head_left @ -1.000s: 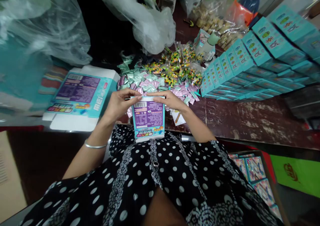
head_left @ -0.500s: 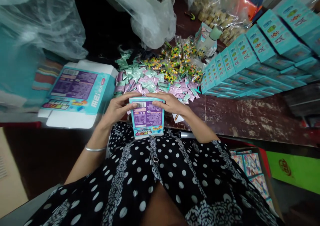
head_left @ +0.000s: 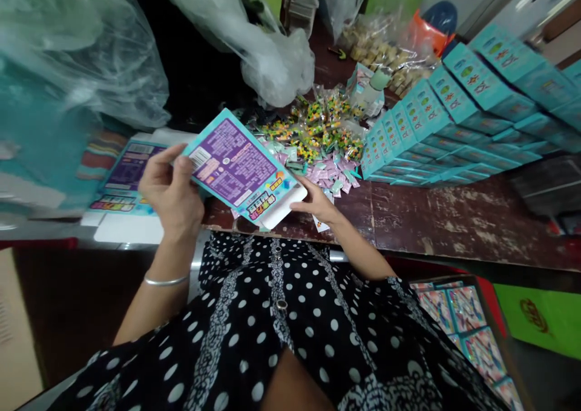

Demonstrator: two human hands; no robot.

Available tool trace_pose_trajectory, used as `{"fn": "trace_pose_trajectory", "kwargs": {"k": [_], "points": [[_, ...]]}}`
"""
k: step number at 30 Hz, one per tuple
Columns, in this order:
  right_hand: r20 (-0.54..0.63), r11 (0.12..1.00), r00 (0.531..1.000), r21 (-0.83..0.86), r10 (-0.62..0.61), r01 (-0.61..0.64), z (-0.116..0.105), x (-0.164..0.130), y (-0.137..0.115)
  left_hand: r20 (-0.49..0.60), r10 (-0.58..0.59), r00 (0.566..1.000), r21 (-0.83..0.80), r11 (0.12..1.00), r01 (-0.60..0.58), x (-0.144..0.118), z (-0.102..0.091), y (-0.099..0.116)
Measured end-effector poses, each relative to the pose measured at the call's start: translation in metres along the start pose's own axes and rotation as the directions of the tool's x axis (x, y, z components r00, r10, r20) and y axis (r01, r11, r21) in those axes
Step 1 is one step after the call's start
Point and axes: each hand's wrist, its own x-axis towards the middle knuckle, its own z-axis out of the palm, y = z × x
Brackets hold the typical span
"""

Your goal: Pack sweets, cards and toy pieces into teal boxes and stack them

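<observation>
A teal and purple printed carton (head_left: 236,163) is held tilted above the table's front edge, its printed panel facing me. My left hand (head_left: 175,187) grips its upper left edge, thumb on the panel near the barcode. At the lower right end, where a white flap sticks out, my right hand (head_left: 316,202) has its fingers behind the box and its thumb by the flap. Behind the carton lie pink and mint sachets (head_left: 333,172), partly covered by it. More cartons of the same print (head_left: 122,175) lie flat at the left, with white flaps showing.
Teal boxes (head_left: 422,111) stand stacked in rows at the right. Bags of small yellow, green and black pieces (head_left: 322,123) lie at the middle back, near a capped bottle (head_left: 374,87). Clear plastic bags (head_left: 276,60) hang over the back left. An open box of packets (head_left: 467,320) sits low at right.
The carton has been raised away from my body and turned slantwise, its white end flap now showing. My left hand moved left with it; my right hand shifted to its lower right end.
</observation>
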Motion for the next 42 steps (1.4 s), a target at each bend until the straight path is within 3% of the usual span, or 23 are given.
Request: {"fn": "trace_pose_trajectory", "kwargs": {"k": [1,3,4,6,8,9,11,12,13,15,17,19,22,24,29,33,36,37,39,41,42], "points": [[-0.094,0.999,0.996,0.050,0.005,0.000,-0.005,-0.002,0.001,0.033,-0.024,0.999,-0.029,0.999,0.025,0.000,0.000,0.001],[-0.264,0.990,0.964,0.139,0.025,0.013,-0.015,-0.005,0.000,0.202,-0.053,0.978,0.037,0.998,0.046,-0.002,-0.005,0.005],[-0.315,0.987,0.949,0.157,0.029,0.022,-0.018,-0.008,-0.002,0.300,-0.033,0.953,0.131,0.991,-0.007,-0.003,-0.008,0.009],[-0.332,0.988,0.943,0.153,0.030,0.023,-0.015,-0.015,-0.005,0.482,0.059,0.874,0.323,0.916,-0.240,-0.005,-0.017,0.020],[-0.234,0.987,0.971,0.159,0.054,-0.017,0.002,-0.023,-0.004,0.658,0.126,0.742,0.366,0.808,-0.461,-0.005,-0.025,0.033],[-0.160,0.983,0.985,0.177,0.070,-0.041,0.013,-0.028,-0.002,0.745,0.107,0.658,0.337,0.791,-0.511,-0.004,-0.028,0.037],[0.006,0.974,0.996,0.209,0.085,-0.085,0.033,-0.035,0.002,0.870,-0.005,0.493,0.288,0.817,-0.500,-0.002,-0.033,0.040],[0.094,0.974,0.992,0.201,0.084,-0.101,0.038,-0.039,0.002,0.897,-0.062,0.438,0.289,0.831,-0.476,-0.001,-0.035,0.038],[0.164,0.980,0.983,0.167,0.080,-0.107,0.039,-0.042,0.002,0.904,-0.106,0.414,0.308,0.833,-0.459,0.000,-0.037,0.035],[0.193,0.997,0.978,-0.010,0.082,-0.082,0.024,-0.051,-0.002,0.881,-0.149,0.448,0.370,0.809,-0.458,0.002,-0.044,0.027],[0.067,0.945,0.993,-0.319,0.099,-0.073,-0.005,-0.065,-0.007,0.836,-0.176,0.520,0.447,0.768,-0.459,0.004,-0.052,0.019],[-0.078,0.780,0.990,-0.609,0.117,-0.140,-0.036,-0.084,-0.010,0.787,-0.241,0.568,0.530,0.736,-0.422,0.005,-0.059,0.014],[-0.068,0.566,0.979,-0.807,0.194,-0.168,-0.064,-0.115,-0.006,0.712,-0.366,0.600,0.640,0.689,-0.339,0.004,-0.061,0.015],[-0.011,0.500,0.981,-0.860,0.192,-0.107,-0.067,-0.133,0.000,0.676,-0.454,0.581,0.698,0.647,-0.306,0.003,-0.056,0.023],[0.052,0.395,0.998,-0.918,0.040,0.032,-0.056,-0.160,0.019,0.627,-0.650,0.430,0.779,0.538,-0.323,0.002,-0.038,0.045],[0.053,0.446,0.996,-0.892,-0.067,0.077,-0.052,-0.169,0.032,0.614,-0.645,0.455,0.789,0.505,-0.349,0.005,-0.038,0.047],[-0.097,0.509,0.978,-0.861,-0.185,0.011,-0.052,-0.166,0.034,0.610,-0.618,0.496,0.793,0.480,-0.376,0.009,-0.040,0.045],[-0.198,0.546,0.950,-0.837,-0.240,-0.036,-0.053,-0.162,0.031,0.608,-0.609,0.510,0.794,0.472,-0.382,0.010,-0.039,0.044],[-0.424,0.656,0.842,-0.746,-0.332,-0.117,-0.053,-0.148,0.020,0.606,-0.593,0.530,0.795,0.467,-0.386,0.011,-0.034,0.044],[-0.572,0.777,0.737,-0.621,-0.360,-0.102,-0.051,-0.126,0.002,0.619,-0.578,0.532,0.784,0.496,-0.374,0.011,-0.026,0.044],[-0.598,0.826,0.718,-0.561,-0.355,-0.059,-0.047,-0.112,-0.009,0.634,-0.567,0.525,0.770,0.524,-0.363,0.011,-0.022,0.044]]}}
